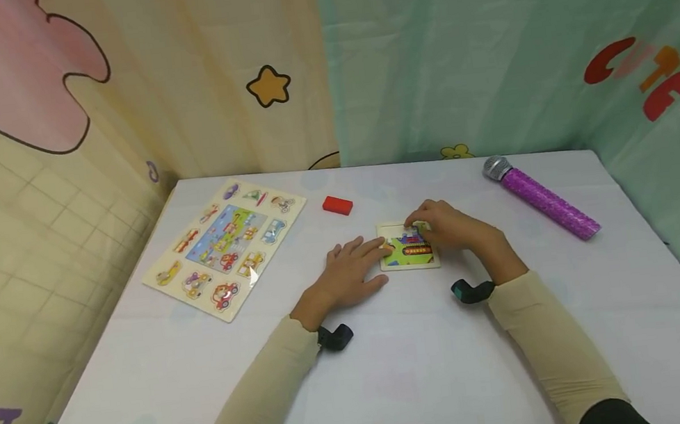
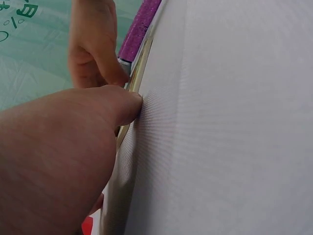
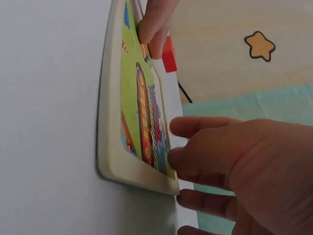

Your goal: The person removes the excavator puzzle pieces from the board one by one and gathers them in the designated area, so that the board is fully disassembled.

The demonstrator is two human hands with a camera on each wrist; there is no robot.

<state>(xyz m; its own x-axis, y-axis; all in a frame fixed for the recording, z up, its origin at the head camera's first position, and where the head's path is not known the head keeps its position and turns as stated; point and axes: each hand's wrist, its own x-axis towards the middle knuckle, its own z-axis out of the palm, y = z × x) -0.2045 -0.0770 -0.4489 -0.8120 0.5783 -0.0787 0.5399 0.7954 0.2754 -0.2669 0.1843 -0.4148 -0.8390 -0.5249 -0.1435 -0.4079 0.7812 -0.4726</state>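
Observation:
A small wooden picture puzzle [image 1: 411, 267], with a pale frame and a green scene of a tracked vehicle, lies on the table. My left hand [image 1: 350, 274] lies beside it with spread fingers, and its fingertips press on the puzzle's left side. At the upper right part of the puzzle is my right hand [image 1: 451, 226], its thumb and index finger [image 3: 205, 125] touching the picture a little apart from each other. No loose piece shows between them. In the left wrist view, the left thumb [image 2: 124, 105] is at the puzzle's edge.
A larger puzzle board [image 1: 200, 256] with several vehicle pictures lies at the left. Behind the small puzzle is a red block [image 1: 337, 205]. A purple glittery microphone [image 1: 550, 205] lies at the right. Printed curtains [image 1: 454, 52] enclose the white table [image 1: 398, 387] at the back and sides.

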